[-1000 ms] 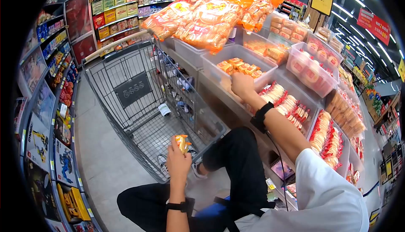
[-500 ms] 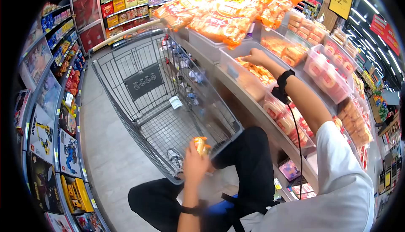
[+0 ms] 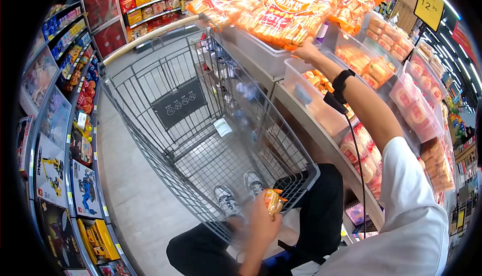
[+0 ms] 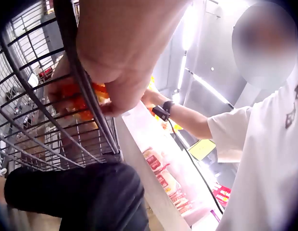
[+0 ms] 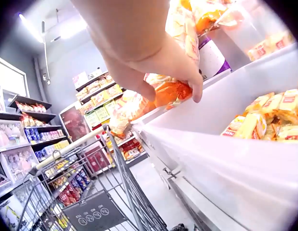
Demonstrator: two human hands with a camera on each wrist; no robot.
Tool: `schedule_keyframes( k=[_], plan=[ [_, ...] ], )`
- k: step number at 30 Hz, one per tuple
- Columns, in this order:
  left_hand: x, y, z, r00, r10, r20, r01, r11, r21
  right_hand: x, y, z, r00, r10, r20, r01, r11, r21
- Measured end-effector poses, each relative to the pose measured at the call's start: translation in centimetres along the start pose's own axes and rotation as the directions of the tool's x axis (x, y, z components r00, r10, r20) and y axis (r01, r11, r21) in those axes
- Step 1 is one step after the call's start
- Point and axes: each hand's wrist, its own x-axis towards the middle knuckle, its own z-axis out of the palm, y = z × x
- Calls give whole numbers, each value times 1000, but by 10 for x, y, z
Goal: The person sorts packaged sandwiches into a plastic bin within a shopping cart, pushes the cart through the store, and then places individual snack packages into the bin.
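My left hand grips a small orange-and-yellow snack packet near the cart's lower right corner. In the left wrist view, cart bars partly cover that packet. On the display, my right hand pinches the orange lower corner of a large snack bag. Between thumb and fingers in the right wrist view shows that bag's crinkled corner. The bag lies on other large orange bags, over a clear bin. Right below the right forearm is a bin of small wrapped snacks.
A wire shopping cart stands before my legs, a white paper inside it. Further bins of packaged biscuits line the right, under a yellow price sign. Shelves of boxed toys run along the left.
My right hand has left the bin of small snacks and moved up and away to the large bag's corner. The left hand keeps its packet. The view has shifted.
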Motion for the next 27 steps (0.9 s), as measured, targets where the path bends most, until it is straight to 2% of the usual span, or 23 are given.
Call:
schedule_keyframes(
  k=[1,2,3,4,5,6,7,8,10,11,14,17,19,21,24,27],
  plan=[
    [-1,2,3,1000,6,5,-6,1000,-2,-2,0,3,997,-72,4,73,994,-86],
    [-2,8,4,999,-46,23,44,996,73,2,5,5,989,-145,9,144,975,-171],
    [-2,14,5,995,-94,34,88,985,145,-19,-5,3,976,-215,-24,208,964,-164],
    [-1,18,5,997,-75,33,70,988,137,-45,-7,-7,947,-320,21,320,943,-88],
    [-2,20,3,999,-42,10,41,993,113,-55,-6,-5,955,-292,43,293,956,-17],
    [-4,24,3,1000,-12,-9,13,996,90,-57,1,1,962,-271,37,273,960,-65],
    [-7,29,5,997,-77,-28,79,993,87,-59,11,5,969,-245,31,247,962,-113],
    [-10,30,5,997,-71,-15,72,994,84,-66,15,7,972,-236,23,237,964,-119],
    [-8,27,2,998,-34,-48,40,992,118,-79,9,20,971,-64,228,144,925,-351],
    [-8,25,2,998,12,-68,-7,997,80,-92,6,24,947,-264,183,319,836,-446],
    [-5,21,-1,998,21,-56,-16,997,81,-68,14,29,947,-219,237,305,843,-442],
    [-7,30,-3,998,-33,-54,37,996,75,-75,18,21,945,-270,182,322,863,-390],
    [-8,25,-2,997,-16,-78,23,996,91,-79,18,18,944,-292,154,328,881,-340],
    [-7,24,-1,995,-1,-100,12,994,104,-82,17,17,962,-249,114,272,921,-279],
    [-6,30,-4,991,16,-133,4,989,148,-79,22,17,954,-292,67,298,897,-327],
    [-6,55,-16,989,-147,-6,147,986,80,-86,22,16,961,-275,-21,255,914,-317]
  ],
)
